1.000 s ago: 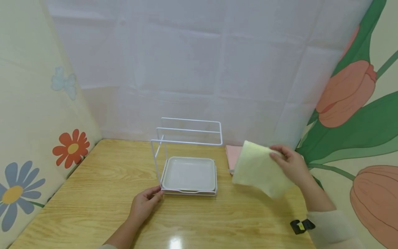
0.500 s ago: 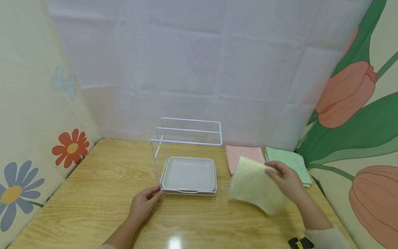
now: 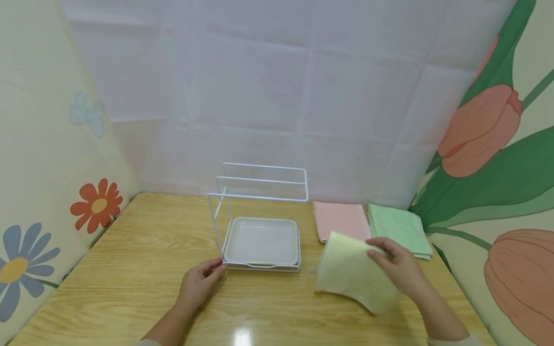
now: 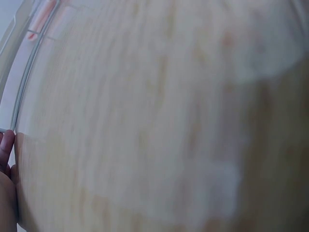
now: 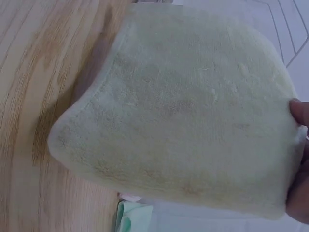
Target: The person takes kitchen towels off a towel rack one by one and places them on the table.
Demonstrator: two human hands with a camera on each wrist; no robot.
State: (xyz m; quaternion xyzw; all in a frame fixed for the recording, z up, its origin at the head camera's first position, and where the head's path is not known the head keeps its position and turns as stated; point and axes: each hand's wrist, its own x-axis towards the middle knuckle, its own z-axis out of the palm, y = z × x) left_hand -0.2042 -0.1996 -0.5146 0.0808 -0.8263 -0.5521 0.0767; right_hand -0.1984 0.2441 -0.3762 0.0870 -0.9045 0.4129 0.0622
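My right hand (image 3: 400,266) pinches the top edge of a folded pale yellow cloth (image 3: 352,271), which hangs down over the table's right half. In the right wrist view the plush cloth (image 5: 178,111) fills most of the picture, with fingers and thumb at its right edge. My left hand (image 3: 200,283) pinches the front left corner of a white wire rack (image 3: 259,197). A shallow white tray (image 3: 261,241) sits in the rack's base. The left wrist view shows only part of the left hand (image 4: 7,193) beside the rack's wires.
A folded pink cloth (image 3: 339,218) and a folded green cloth (image 3: 400,229) lie side by side at the back right of the wooden table (image 3: 143,250). A white sheet (image 3: 259,96) hangs behind. Flowered panels (image 3: 39,144) flank the table.
My right hand has brought the yellow cloth lower and closer to the table's front, uncovering the pink and green cloths behind it. The left hand and the rack stay put.
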